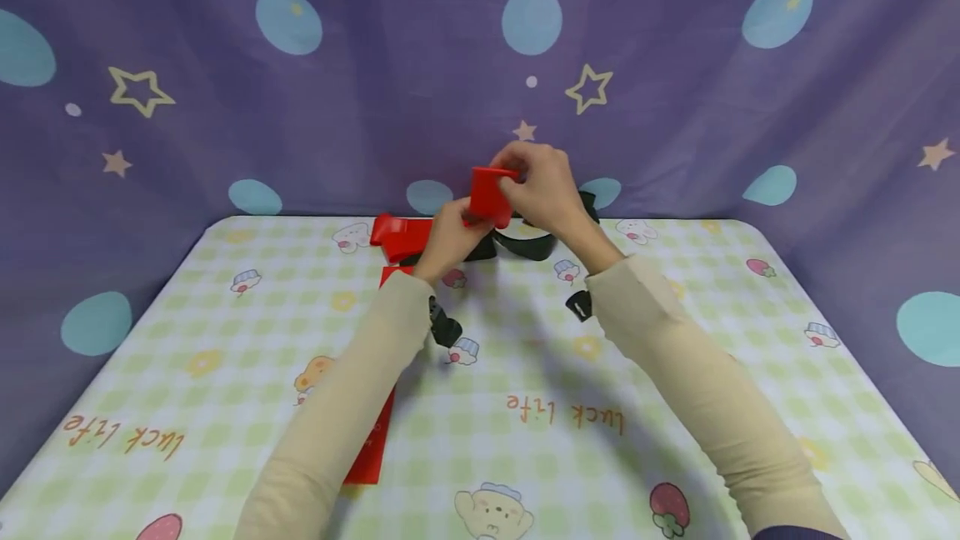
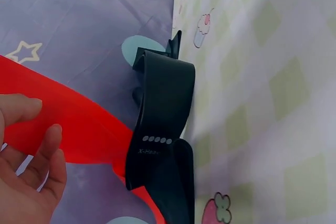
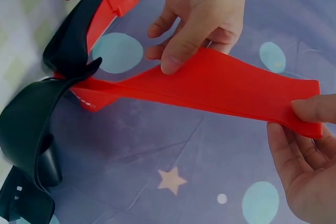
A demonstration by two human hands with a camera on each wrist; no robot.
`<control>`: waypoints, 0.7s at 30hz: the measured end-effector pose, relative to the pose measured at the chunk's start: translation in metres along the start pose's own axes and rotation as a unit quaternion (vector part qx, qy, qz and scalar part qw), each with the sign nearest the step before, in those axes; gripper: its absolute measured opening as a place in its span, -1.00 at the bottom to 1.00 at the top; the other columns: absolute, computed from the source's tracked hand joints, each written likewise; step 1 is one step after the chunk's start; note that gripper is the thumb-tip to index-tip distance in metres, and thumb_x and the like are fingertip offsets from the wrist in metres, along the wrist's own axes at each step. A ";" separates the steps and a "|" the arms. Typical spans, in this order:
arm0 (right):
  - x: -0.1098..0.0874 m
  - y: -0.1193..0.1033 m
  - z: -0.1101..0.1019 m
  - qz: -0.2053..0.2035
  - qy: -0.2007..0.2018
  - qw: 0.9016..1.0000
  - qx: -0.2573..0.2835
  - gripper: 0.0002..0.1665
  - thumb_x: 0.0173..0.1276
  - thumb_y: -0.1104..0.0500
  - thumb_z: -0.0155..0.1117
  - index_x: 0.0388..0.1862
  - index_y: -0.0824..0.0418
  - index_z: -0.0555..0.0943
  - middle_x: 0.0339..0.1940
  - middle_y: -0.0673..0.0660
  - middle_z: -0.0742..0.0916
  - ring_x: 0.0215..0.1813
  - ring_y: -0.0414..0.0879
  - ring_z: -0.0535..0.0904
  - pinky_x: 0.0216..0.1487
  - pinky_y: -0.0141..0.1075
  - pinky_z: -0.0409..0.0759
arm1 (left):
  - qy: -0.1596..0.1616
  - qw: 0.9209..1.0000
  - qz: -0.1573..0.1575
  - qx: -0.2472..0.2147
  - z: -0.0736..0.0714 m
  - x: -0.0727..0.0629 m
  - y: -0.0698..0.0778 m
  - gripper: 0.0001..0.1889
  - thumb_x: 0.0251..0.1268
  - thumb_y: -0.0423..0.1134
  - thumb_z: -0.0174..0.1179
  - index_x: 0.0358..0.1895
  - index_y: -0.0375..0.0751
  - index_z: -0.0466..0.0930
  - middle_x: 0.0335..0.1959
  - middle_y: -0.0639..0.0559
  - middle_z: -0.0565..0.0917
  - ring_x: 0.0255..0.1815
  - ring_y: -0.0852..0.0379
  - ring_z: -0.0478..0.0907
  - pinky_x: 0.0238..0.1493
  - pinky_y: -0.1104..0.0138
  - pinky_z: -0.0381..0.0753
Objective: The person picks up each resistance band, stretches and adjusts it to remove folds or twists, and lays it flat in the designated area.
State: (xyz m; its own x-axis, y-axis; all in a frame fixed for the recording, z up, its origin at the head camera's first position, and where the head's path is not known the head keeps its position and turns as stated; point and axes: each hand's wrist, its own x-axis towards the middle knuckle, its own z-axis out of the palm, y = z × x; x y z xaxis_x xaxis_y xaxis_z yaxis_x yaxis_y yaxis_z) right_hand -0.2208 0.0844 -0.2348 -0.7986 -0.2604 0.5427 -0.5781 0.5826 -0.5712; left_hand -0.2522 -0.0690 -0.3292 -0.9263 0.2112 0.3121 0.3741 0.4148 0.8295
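Observation:
A red resistance band (image 1: 491,198) is stretched above the back of the table. My right hand (image 1: 543,190) pinches its upper end between thumb and fingers, clearest in the right wrist view. Lower along the band, my left hand (image 1: 447,233) touches it; in the left wrist view that hand's fingers (image 2: 51,145) are loosely bent and spread. The red band's other end runs into a black resistance band (image 3: 26,111) marked "X-Hea", partly legible, in the left wrist view. How the two are joined is hidden by their overlap.
More red band (image 1: 401,237) lies at the table's back left, beside black band parts (image 1: 528,248). A flat red strip (image 1: 371,448) with lettering lies partly under my left forearm. The checked tablecloth (image 1: 570,448) ends at a purple curtain (image 1: 390,90).

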 end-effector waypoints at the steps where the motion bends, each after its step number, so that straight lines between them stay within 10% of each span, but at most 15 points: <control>1: 0.001 -0.002 0.000 -0.006 0.004 1.000 0.000 -0.80 0.19 0.40 0.12 -0.27 0.35 0.67 -0.31 0.24 0.76 -0.37 0.05 0.68 -0.24 -0.16 0.66 | 0.003 1.000 -0.002 0.005 -0.002 0.000 0.000 -0.77 0.24 -0.36 0.18 -0.07 -0.36 0.63 -0.15 -0.25 0.71 -0.14 -0.11 0.61 0.02 0.13 0.59; 21: 0.015 -0.031 -0.044 -0.019 0.044 0.999 0.000 -0.79 0.26 0.35 0.11 -0.22 0.34 0.68 -0.26 0.23 0.76 -0.30 -0.01 0.68 -0.15 -0.24 0.68 | -0.031 0.999 0.010 0.000 0.007 -0.008 -0.002 -0.76 0.27 -0.37 0.16 -0.04 -0.38 0.62 -0.13 -0.27 0.70 -0.14 -0.13 0.64 -0.05 0.17 0.63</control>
State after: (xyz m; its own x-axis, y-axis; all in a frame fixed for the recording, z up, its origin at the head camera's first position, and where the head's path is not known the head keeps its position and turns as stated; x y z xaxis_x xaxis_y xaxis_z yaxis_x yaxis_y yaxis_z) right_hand -0.2074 0.0970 -0.1820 -0.7578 -0.2145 0.6163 -0.6083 0.5739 -0.5483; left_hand -0.2451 -0.0653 -0.3364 -0.9144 0.2727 0.2991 0.3917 0.4103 0.8236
